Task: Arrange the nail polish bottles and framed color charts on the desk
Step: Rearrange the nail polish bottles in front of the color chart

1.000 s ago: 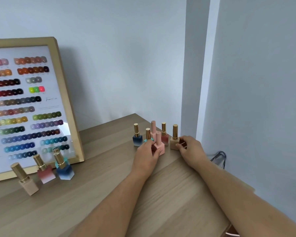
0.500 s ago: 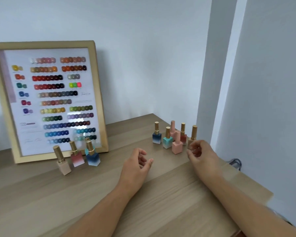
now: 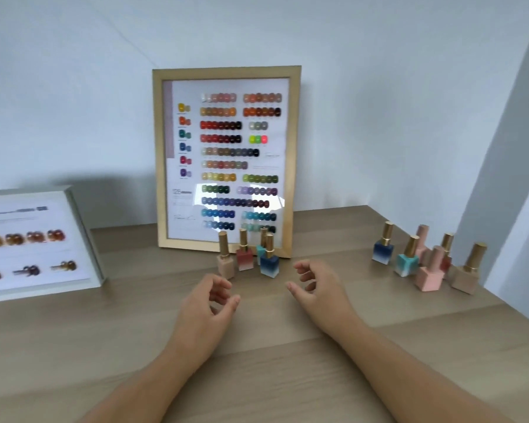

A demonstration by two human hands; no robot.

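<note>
Four nail polish bottles (image 3: 245,259): upright on surface (image 3: 272,361), just before wood-framed color chart (image 3: 295,148); six-bottle cluster (image 3: 429,277) well apart, right. Likely light, glassy, easily tipped; grip square base. Nearby, left hand (image 3: 208,303), right hand (image 3: 318,288): loosely curled, empty.

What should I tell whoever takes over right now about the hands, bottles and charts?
Hands: left hand and right hand open, holding nothing, above the desk.
The wood-framed color chart stands at the wall; four nail polish bottles stand before it.
At right, six nail polish bottles cluster.
The white-framed chart sits far left.
Done: all bottles upright. Left: probably lining up the four front ones.
</note>
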